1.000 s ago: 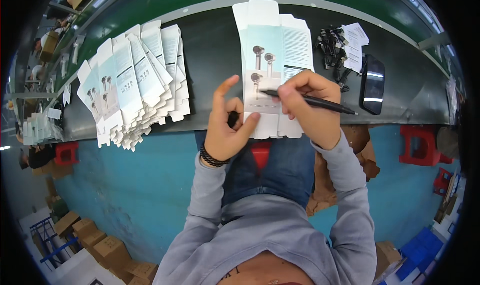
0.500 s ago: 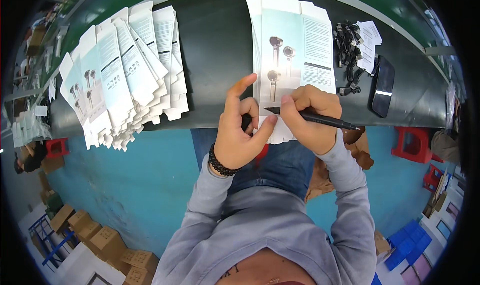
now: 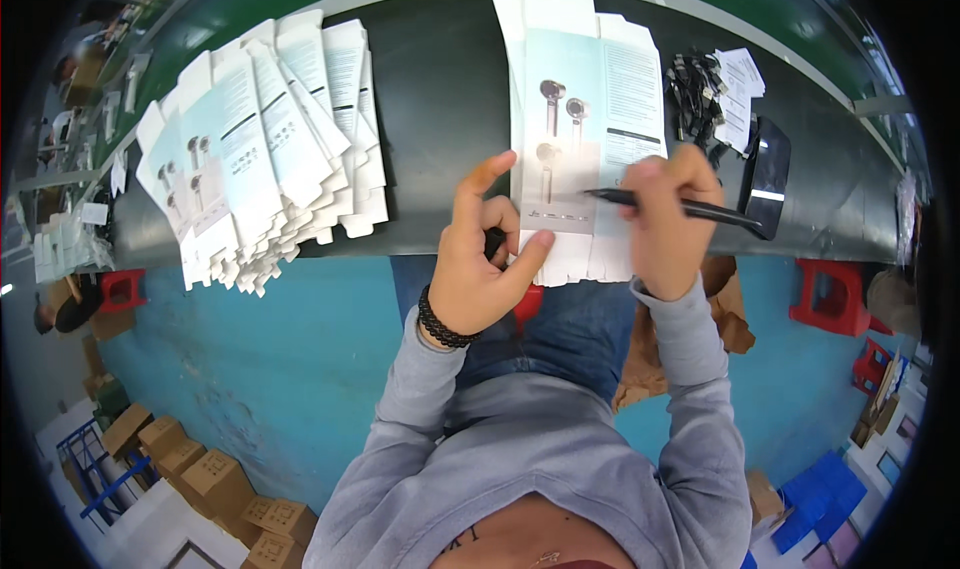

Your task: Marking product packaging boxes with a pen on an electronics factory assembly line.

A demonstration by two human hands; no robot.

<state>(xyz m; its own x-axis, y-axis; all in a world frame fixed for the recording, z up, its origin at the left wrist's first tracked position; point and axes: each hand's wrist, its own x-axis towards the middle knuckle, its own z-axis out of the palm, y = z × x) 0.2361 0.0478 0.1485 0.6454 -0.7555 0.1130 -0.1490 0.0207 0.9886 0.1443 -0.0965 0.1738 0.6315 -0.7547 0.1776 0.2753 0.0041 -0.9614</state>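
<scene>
Looking down from the head: a stack of flat white cartons, printed with earbuds, lies on the dark desk directly in front of the person, its lower end at the near edge. The left hand is at the stack's lower left corner, thumb on the top carton, index finger raised and apart, the other fingers curled around a small black piece. The right hand, slightly blurred, has its fingers closed on a black pen, which slants across the stack, tip pointing left over the print; whether it touches cannot be told. A fanned pile of similar cartons lies left; cables, papers and a phone lie right.
</scene>
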